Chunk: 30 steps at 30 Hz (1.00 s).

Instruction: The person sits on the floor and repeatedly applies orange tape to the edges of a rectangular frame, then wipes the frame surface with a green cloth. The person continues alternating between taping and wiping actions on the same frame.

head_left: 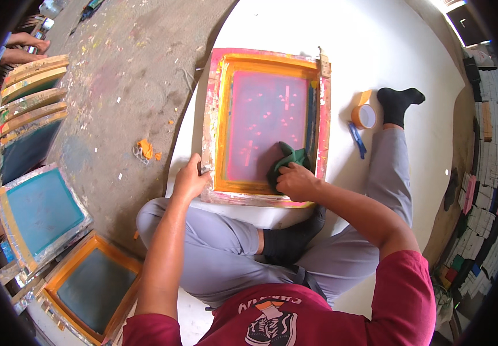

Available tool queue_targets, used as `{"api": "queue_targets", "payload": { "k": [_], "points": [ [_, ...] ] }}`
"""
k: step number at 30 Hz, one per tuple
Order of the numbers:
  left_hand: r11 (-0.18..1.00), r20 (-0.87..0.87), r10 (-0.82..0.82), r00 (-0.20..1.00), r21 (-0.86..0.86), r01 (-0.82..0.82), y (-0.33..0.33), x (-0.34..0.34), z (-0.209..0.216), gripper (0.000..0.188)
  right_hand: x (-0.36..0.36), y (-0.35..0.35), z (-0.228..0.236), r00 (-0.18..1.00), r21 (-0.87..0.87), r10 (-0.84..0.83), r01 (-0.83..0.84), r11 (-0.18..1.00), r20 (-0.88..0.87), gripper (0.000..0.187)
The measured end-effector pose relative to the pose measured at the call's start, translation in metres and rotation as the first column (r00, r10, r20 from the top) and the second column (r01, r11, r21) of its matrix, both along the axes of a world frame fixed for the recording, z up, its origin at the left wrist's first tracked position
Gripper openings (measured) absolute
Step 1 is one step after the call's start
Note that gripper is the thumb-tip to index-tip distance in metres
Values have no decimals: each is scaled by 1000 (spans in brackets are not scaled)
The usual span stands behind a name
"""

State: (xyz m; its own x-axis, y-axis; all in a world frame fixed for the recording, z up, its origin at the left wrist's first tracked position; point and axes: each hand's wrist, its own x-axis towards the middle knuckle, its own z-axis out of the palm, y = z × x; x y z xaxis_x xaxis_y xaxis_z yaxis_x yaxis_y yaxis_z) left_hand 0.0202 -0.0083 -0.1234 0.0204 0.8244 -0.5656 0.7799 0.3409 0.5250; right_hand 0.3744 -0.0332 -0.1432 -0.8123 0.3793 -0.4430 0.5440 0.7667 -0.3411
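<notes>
A wooden screen-printing frame (219,121) with orange tape edging and a pink mesh lies flat on a white sheet in front of me. My right hand (296,181) presses a dark green cloth (286,160) onto the lower right of the mesh. My left hand (190,180) grips the frame's lower left edge. I sit on the floor with grey trousers and black socks, one leg stretched out to the right.
A roll of orange tape (364,114) and a blue tool (358,140) lie right of the frame. Several screen frames (41,210) lean along the left. A crumpled orange scrap (144,150) sits on the stained concrete floor. Another person's hands (24,47) show at top left.
</notes>
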Motion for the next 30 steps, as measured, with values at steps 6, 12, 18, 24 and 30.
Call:
{"api": "queue_targets", "payload": {
  "k": [6, 12, 18, 24, 30],
  "points": [
    [999, -13, 8, 1000, -44, -8, 3, 4, 6, 43, -99, 24, 5, 996, -35, 48, -51, 998, -70, 12],
    [999, 26, 35, 999, -31, -34, 4, 3, 4, 45, -166, 28, -19, 960, -87, -126, 108, 990, -249, 9],
    [999, 42, 30, 999, -35, -29, 3, 1, 5, 44, -111, 30, 9, 989, 13, 74, -73, 997, -129, 9],
    [998, 13, 32, 999, -51, -31, 6, 3, 9, 42, -52, 22, 14, 959, 220, -9, 74, 973, -282, 27],
    [1000, 107, 4, 994, 2, -4, 4, -5, 2, 45, -49, 34, 1, 973, 267, -7, 71, 961, -231, 29]
  ]
}}
